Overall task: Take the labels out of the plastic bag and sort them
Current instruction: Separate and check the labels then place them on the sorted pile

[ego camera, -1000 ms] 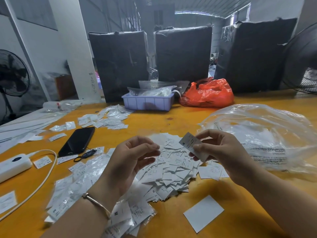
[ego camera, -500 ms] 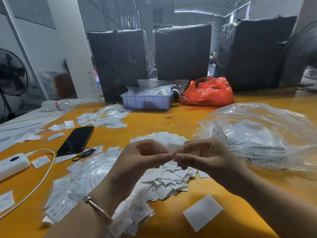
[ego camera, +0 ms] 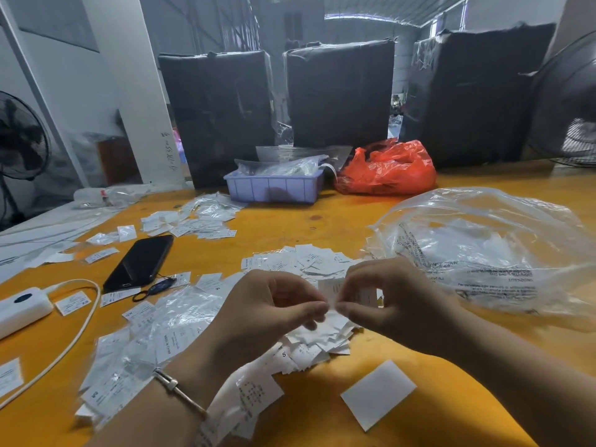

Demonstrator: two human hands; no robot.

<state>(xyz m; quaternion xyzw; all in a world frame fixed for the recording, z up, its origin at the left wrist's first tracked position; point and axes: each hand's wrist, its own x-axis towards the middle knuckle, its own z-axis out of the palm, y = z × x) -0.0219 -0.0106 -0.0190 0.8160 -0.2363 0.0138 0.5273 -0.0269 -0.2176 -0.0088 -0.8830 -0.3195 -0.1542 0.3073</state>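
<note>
A heap of small white printed labels (ego camera: 309, 262) lies on the orange table (ego camera: 322, 221) in front of me. Above the heap, my left hand (ego camera: 267, 311) and my right hand (ego camera: 396, 304) meet fingertip to fingertip. Together they pinch one small white label (ego camera: 330, 287), which is mostly hidden by the fingers. A large crumpled clear plastic bag (ego camera: 483, 250) with black print lies to the right, with pale labels showing faintly inside it. Small clear sleeves holding labels (ego camera: 154, 333) are spread under my left forearm.
A black phone (ego camera: 140, 262) and a white power bank (ego camera: 22, 306) with a cable lie at the left. A lilac tray (ego camera: 274, 188), a red bag (ego camera: 387, 169) and black-wrapped bales (ego camera: 338, 91) stand at the back. More labels (ego camera: 193, 221) are scattered far left. A blank white card (ego camera: 379, 393) lies near me.
One second ago my right hand alone held a label up, apart from my left. The hands then came together and now both pinch the label between their fingertips.
</note>
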